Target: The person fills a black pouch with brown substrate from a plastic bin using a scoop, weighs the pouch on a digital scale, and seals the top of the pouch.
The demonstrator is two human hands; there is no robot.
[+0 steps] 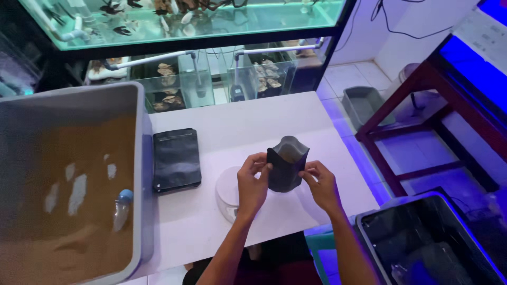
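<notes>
Both hands pinch one black pouch (287, 164) upright above the round white scale (228, 192) on the white table (232, 126). From the head view, my left hand (252, 184) clamps the pouch's left edge between thumb and fingers, and my right hand (320, 184) clamps its right edge. The pouch stands between my grips, mouth open on the far side. I judge it best to hold the edges level, pull gently apart, and keep the mouth round. More flat black pouches (176, 159) lie left, beside the grey tub (140, 158) of brown sand.

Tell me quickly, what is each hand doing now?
Left hand: closed on the left edge of the open black pouch.
Right hand: closed on the pouch's right edge.
</notes>
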